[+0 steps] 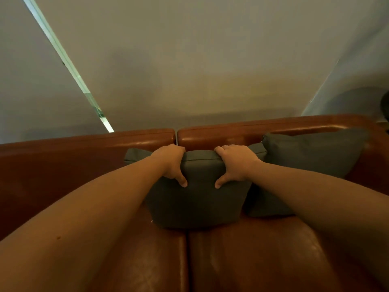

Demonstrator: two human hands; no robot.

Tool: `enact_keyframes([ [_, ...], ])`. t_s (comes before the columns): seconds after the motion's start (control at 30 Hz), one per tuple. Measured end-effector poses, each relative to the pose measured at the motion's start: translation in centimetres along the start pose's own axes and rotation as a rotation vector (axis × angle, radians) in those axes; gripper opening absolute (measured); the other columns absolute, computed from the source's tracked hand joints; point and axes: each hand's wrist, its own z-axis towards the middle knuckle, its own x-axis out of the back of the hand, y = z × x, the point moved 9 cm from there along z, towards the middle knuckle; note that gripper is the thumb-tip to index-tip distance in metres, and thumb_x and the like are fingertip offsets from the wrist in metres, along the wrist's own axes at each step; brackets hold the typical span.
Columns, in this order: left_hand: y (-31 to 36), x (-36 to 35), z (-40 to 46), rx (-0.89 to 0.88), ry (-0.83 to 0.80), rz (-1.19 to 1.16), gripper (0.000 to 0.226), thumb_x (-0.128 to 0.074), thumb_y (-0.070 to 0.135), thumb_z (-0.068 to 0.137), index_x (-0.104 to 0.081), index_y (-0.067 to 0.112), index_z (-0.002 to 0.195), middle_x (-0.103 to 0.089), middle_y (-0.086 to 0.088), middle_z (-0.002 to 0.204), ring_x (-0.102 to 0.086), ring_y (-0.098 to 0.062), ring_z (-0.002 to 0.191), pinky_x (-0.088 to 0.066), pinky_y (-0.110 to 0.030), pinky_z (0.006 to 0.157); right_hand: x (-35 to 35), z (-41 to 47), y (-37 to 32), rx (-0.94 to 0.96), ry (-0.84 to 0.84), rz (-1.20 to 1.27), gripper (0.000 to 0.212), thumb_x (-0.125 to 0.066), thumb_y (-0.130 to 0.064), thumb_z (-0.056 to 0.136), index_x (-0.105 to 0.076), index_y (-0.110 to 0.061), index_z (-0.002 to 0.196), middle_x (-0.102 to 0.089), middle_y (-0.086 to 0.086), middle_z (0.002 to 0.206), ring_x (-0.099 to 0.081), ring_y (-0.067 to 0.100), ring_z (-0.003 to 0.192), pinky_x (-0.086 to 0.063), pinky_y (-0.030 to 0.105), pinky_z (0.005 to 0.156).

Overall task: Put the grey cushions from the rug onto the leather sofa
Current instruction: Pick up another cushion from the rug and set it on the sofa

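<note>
Both hands on the top edge of the middle cushion (pixel 197 197), standing upright on the sofa (pixel 263 260) seat, straddling the seam between the two seat pads. Left hand (pixel 171 163) and right hand (pixel 236 163) each hooked over the top seam: fingers curled over the back out of sight, thumbs pressed down the front face, so each pinching the fabric edge rather than spread flat.

Long axis of that top edge running left to right, parallel to the backrest (pixel 231 133), with the hands set evenly either side of its middle (neither arm clearly nearer). Lying straight ahead of the grip, between the hands and the backrest; whether its back already touches the leather, hard to tell.

Another cushion (pixel 315 157) propped upright in the right corner, overlapping the held one behind its right edge. A grey corner (pixel 134 155) showing past the left hand, likely part of a further cushion behind.

Probably the last step for this one: a short push back toward the backrest, then letting go. Rug out of view, so what remains on it unknown.
</note>
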Motion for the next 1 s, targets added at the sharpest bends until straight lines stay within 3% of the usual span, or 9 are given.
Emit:
enact_keyframes([
  [0.17,-1.0,-2.0,5.4,0.048,-0.057,-0.094,0.094,-0.088,0.050,0.057,-0.044,0.018,0.134,-0.054,-0.005,0.127,-0.054,-0.027,0.111,-0.049,-0.041,0.092,-3.1,4.5,3.3,0.003,-0.068,0.060,0.110,-0.078,-0.072,0.053,-0.037,-0.019,0.140,-0.054,0.002,0.130,-0.053,0.025,0.115,-0.047,0.039,0.092],
  [0.3,-2.4,-1.4,7.8,0.054,0.043,-0.155,0.117,-0.088,0.051,0.056,-0.026,0.015,0.149,-0.039,-0.007,0.148,-0.039,-0.029,0.133,-0.036,-0.043,0.109,-3.9,7.3,5.2,-0.018,-0.069,0.113,0.113,-0.080,-0.071,0.052,-0.037,-0.017,0.142,-0.053,0.005,0.134,-0.051,0.026,0.119,-0.045,0.041,0.098],
  [0.37,-3.0,-0.5,8.6,0.043,0.085,-0.141,0.121,-0.087,0.055,0.054,-0.024,0.014,0.149,-0.034,-0.009,0.151,-0.033,-0.029,0.136,-0.031,-0.043,0.111,-3.5,8.6,6.0,-0.011,-0.052,0.105,0.123,-0.077,-0.075,0.051,-0.030,-0.015,0.147,-0.047,0.007,0.143,-0.044,0.028,0.128,-0.035,0.042,0.107],
  [0.5,-3.8,0.1,9.0,0.063,0.179,-0.127,0.118,-0.085,0.053,0.061,-0.020,0.013,0.151,-0.027,-0.010,0.155,-0.024,-0.030,0.141,-0.025,-0.043,0.114,-3.4,10.0,6.3,0.002,-0.027,0.061,0.134,-0.073,-0.078,0.054,-0.011,-0.013,0.154,-0.020,0.006,0.160,-0.013,0.026,0.147,-0.005,0.041,0.119],
  [0.57,-4.0,-0.1,9.1,0.070,0.185,-0.118,0.116,-0.083,0.052,0.065,-0.017,0.013,0.152,-0.021,-0.010,0.158,-0.020,-0.029,0.143,-0.023,-0.043,0.116,-3.4,10.4,6.2,-0.003,-0.019,0.061,0.134,-0.073,-0.078,0.054,-0.010,-0.015,0.154,-0.020,0.005,0.160,-0.014,0.026,0.147,-0.006,0.041,0.120],
  [0.67,-4.0,-0.9,9.0,0.061,0.099,-0.118,0.115,-0.080,0.052,0.069,-0.011,0.013,0.153,-0.014,-0.011,0.159,-0.015,-0.029,0.145,-0.019,-0.042,0.117,-3.6,10.4,5.7,0.011,-0.067,0.076,0.130,-0.073,-0.079,0.052,-0.019,-0.016,0.152,-0.036,0.004,0.152,-0.034,0.027,0.138,-0.020,0.041,0.116],
  [0.73,-3.9,-1.4,8.7,0.048,0.063,-0.128,0.115,-0.079,0.052,0.071,-0.010,0.011,0.153,-0.013,-0.012,0.160,-0.012,-0.029,0.146,-0.014,-0.040,0.117,-3.8,10.0,5.4,0.029,-0.097,0.080,0.129,-0.073,-0.080,0.051,-0.022,-0.017,0.151,-0.038,0.004,0.150,-0.037,0.027,0.135,-0.022,0.041,0.115],
  [0.87,-3.5,-1.4,7.1,0.046,0.072,-0.113,0.118,-0.076,0.055,0.072,-0.003,0.009,0.153,-0.004,-0.012,0.161,-0.003,-0.027,0.147,-0.003,-0.039,0.117,-3.8,9.3,4.8,0.055,-0.120,0.047,0.134,-0.070,-0.082,0.051,-0.015,-0.014,0.153,-0.028,0.006,0.156,-0.026,0.027,0.142,-0.014,0.043,0.118],
  [1.0,-4.1,-0.8,4.9,0.099,0.101,-0.149,0.117,-0.074,0.054,0.075,0.000,0.010,0.153,0.000,-0.010,0.161,-0.001,-0.026,0.147,-0.005,-0.037,0.116,-3.3,8.3,4.3,0.058,-0.154,0.051,0.132,-0.070,-0.078,0.058,-0.006,-0.015,0.154,-0.017,0.006,0.161,-0.018,0.024,0.146,-0.009,0.043,0.119],
])
